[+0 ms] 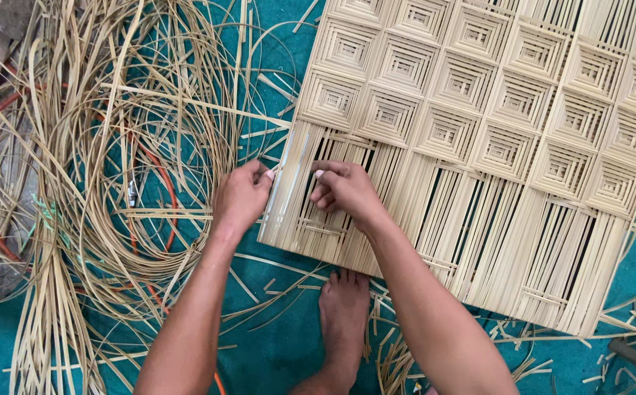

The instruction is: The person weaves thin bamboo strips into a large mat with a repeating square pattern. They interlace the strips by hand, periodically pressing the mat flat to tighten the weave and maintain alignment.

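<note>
A large woven mat (479,110) of pale cane strips, patterned in nested squares, lies on a teal floor cover. Its near part is loose parallel strips. My left hand (241,196) pinches the mat's left edge strips near the lower left corner. My right hand (343,189) rests on the loose strips just to the right, fingers curled around a thin strip. The two hands are a few centimetres apart. My bare foot (343,314) sits on the floor below the mat's edge.
A big tangled heap of loose cane strips (106,146) covers the left side, with an orange hose (159,183) winding through it. Short offcuts (391,358) litter the teal cover (274,351) near my foot and along the mat's lower right edge.
</note>
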